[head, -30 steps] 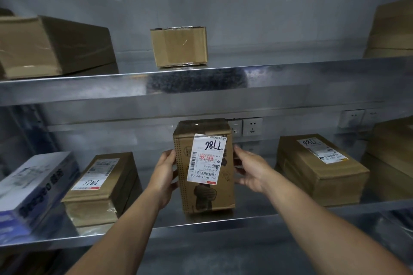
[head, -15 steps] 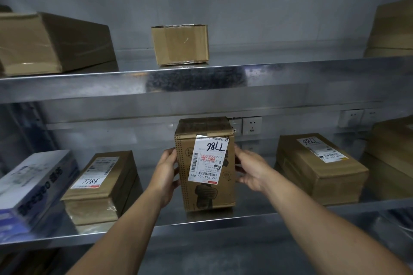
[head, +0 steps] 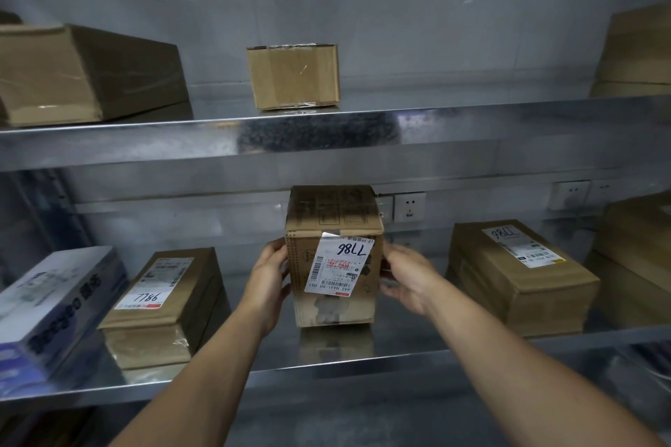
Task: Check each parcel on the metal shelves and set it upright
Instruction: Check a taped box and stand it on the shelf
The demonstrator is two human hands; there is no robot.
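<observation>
On the lower metal shelf (head: 363, 365) the box (head: 334, 305) stood on end, mid-shelf. The left hand (head: 270, 279) gripped its left side with curled fingers, and the right hand (head: 406, 276) pressed spread fingers against the right side. Squeezing evenly, seating the base flat and keeping the label (head: 339, 265) outward seemed wise.

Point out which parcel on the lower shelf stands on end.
The centre carton between the left hand and right hand stands tall, label forward; the left carton and right carton lie flat.
</observation>
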